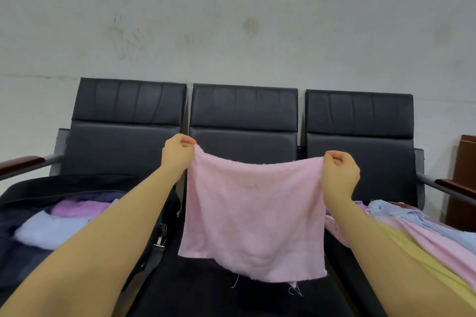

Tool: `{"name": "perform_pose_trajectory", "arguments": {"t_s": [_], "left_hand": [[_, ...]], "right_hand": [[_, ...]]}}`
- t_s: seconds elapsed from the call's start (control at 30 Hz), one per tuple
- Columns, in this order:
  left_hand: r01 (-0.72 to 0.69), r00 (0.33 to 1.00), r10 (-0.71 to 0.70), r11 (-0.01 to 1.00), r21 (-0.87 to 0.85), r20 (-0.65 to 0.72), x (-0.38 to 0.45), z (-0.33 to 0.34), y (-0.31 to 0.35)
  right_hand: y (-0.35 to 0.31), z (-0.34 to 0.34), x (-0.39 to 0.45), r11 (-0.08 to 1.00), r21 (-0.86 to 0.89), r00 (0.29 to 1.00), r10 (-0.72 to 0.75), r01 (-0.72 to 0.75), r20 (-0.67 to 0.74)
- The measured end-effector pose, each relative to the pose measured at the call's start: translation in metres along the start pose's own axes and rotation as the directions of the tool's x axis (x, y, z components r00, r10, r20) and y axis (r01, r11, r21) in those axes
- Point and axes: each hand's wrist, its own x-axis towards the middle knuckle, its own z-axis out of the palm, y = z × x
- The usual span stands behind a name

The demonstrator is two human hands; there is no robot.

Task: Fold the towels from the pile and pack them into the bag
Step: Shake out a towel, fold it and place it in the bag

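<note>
Pink towel held up, spread flat and hanging, over the middle seat of a three-seat black bench. Left hand pinches the upper left corner; right hand pinches the upper right corner. Both hands curled tight on the cloth, forearms stretched forward. Top edge sags slightly between the hands. Lower edge frayed, loose threads dangling just above the seat; cannot tell whether they touch it.

Bag, dark, lies open on the left seat, partly hidden behind the left forearm. Inside: a purple towel and a pale blue towel, folded, side by side and touching. A metal clip hangs at the bag's right edge.

Pile on the right seat: blue, pink and yellow cloths overlapping, partly covered by the right forearm. A patterned pink piece shows at the pile's left edge.

Wooden armrests at both bench ends. Brown cabinet at far right. Stained pale wall behind.
</note>
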Motion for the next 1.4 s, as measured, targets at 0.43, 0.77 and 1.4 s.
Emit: {"name": "perform_pose_trajectory", "arguments": {"t_s": [0.43,0.77,1.4], "left_hand": [[0.054,0.995,-0.055,0.998,0.016,0.087,-0.004,0.006,-0.031],[-0.001,0.992,-0.023,0.983,0.186,0.128,0.0,0.005,-0.032],[0.02,0.994,-0.037,0.985,-0.172,-0.099,-0.001,-0.002,0.001]], "right_hand": [[0.047,-0.002,-0.011,0.956,-0.292,0.989,0.048,-0.004,0.143],[0.058,0.0,-0.004,0.91,-0.413,0.984,0.102,-0.033,0.145],[0.002,-0.003,-0.012,0.977,0.213,0.984,-0.043,0.006,0.171]]}}
